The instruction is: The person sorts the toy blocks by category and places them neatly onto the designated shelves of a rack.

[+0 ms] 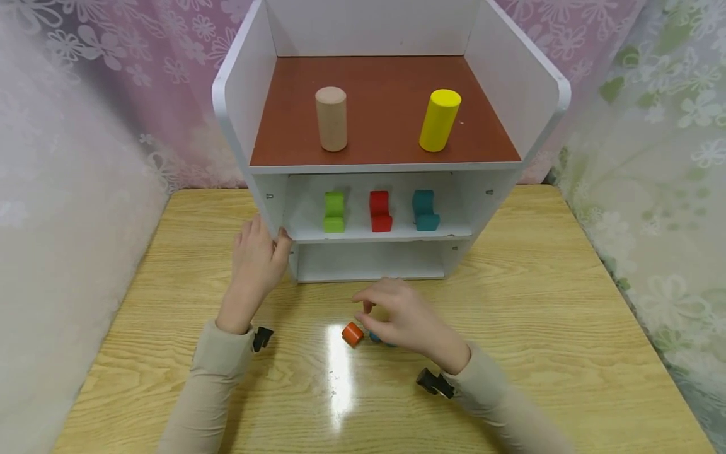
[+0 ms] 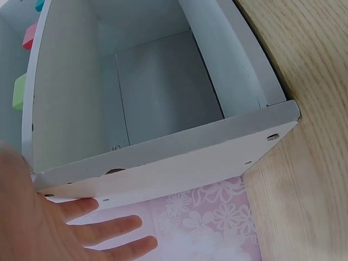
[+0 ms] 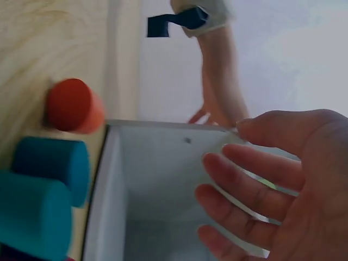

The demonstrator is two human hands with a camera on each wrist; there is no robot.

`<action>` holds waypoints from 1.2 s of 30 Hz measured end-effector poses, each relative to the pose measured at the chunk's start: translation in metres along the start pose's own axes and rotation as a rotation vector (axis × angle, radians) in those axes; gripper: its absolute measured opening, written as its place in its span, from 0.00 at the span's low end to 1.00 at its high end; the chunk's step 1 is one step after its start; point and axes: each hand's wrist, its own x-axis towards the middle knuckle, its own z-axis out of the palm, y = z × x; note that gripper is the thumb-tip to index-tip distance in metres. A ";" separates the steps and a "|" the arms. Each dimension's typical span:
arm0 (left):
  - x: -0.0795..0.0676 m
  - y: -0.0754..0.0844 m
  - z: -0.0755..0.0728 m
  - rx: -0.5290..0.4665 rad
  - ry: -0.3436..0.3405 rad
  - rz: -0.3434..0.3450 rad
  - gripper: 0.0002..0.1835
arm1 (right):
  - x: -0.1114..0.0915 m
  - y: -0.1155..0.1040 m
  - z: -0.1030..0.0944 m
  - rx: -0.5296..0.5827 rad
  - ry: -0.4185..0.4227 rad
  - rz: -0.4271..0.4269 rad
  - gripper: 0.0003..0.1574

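Note:
My left hand [image 1: 255,261] rests at the left side panel of a white toy shelf unit [image 1: 371,261], thumb at the panel's front edge. In the left wrist view its fingers [image 2: 117,228] stretch straight along the outside. My right hand [image 1: 405,318] hovers in front of the bottom compartment, its fingers loosely bent with nothing between them. Below it on the table lie an orange cylinder block [image 1: 352,334], a blue cylinder block [image 3: 54,163] and a larger teal cylinder block [image 3: 35,215]. My right hand partly hides the blue ones in the head view.
On the brown top stand a plain wooden cylinder [image 1: 332,120] and a yellow cylinder [image 1: 440,120]. The middle shelf bears curved blocks in green [image 1: 334,212], red [image 1: 380,211] and teal [image 1: 425,210]. Floral curtains [image 1: 130,94] hang behind the wooden table [image 1: 567,302].

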 end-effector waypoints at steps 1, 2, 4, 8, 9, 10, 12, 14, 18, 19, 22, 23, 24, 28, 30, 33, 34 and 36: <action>0.000 0.000 0.000 -0.001 0.000 0.001 0.27 | 0.000 0.000 0.003 -0.014 -0.026 0.015 0.12; 0.000 0.000 0.000 0.000 0.001 0.002 0.27 | 0.000 0.000 0.005 -0.026 -0.054 0.032 0.12; 0.000 0.000 0.000 -0.003 0.001 0.005 0.27 | 0.000 0.000 0.011 -0.060 -0.110 0.069 0.13; 0.000 0.001 0.000 -0.008 0.003 0.009 0.27 | -0.001 0.000 0.023 -0.127 -0.181 0.111 0.15; 0.000 0.001 0.000 -0.010 0.004 0.010 0.27 | -0.001 0.000 0.025 -0.144 -0.190 0.115 0.16; 0.000 0.002 0.000 -0.010 0.004 0.011 0.27 | -0.002 -0.001 0.028 -0.158 -0.198 0.117 0.16; 0.000 0.002 0.000 -0.013 0.005 0.012 0.27 | -0.003 -0.001 0.032 -0.194 -0.207 0.118 0.18; 0.000 0.002 0.001 -0.014 0.008 0.013 0.27 | -0.005 -0.002 0.036 -0.222 -0.216 0.124 0.19; 0.000 0.001 0.000 -0.019 0.013 0.012 0.26 | -0.008 -0.002 0.043 -0.273 -0.246 0.141 0.22; 0.000 0.001 0.000 -0.021 0.013 0.012 0.26 | -0.009 -0.002 0.045 -0.279 -0.255 0.145 0.23; -0.001 0.001 0.000 -0.020 0.011 0.007 0.27 | -0.010 -0.002 0.050 -0.294 -0.274 0.148 0.23; -0.001 0.001 0.000 -0.019 0.010 0.005 0.27 | -0.010 -0.002 0.051 -0.296 -0.276 0.149 0.22; -0.001 0.001 0.000 -0.019 0.009 0.004 0.27 | -0.010 -0.002 0.052 -0.298 -0.278 0.149 0.22; -0.001 0.001 0.000 -0.018 0.005 -0.001 0.27 | -0.011 -0.003 0.057 -0.302 -0.287 0.152 0.18; -0.001 0.000 0.000 -0.016 0.005 -0.002 0.27 | -0.012 -0.003 0.059 -0.307 -0.293 0.152 0.16; -0.001 0.000 0.000 -0.014 0.006 0.001 0.27 | -0.013 -0.003 0.061 -0.302 -0.293 0.151 0.14; -0.001 0.000 0.000 -0.015 0.007 0.002 0.27 | -0.014 -0.003 0.062 -0.300 -0.291 0.150 0.14; -0.001 0.000 0.000 -0.015 0.008 0.005 0.27 | -0.013 -0.002 0.062 -0.294 -0.286 0.152 0.12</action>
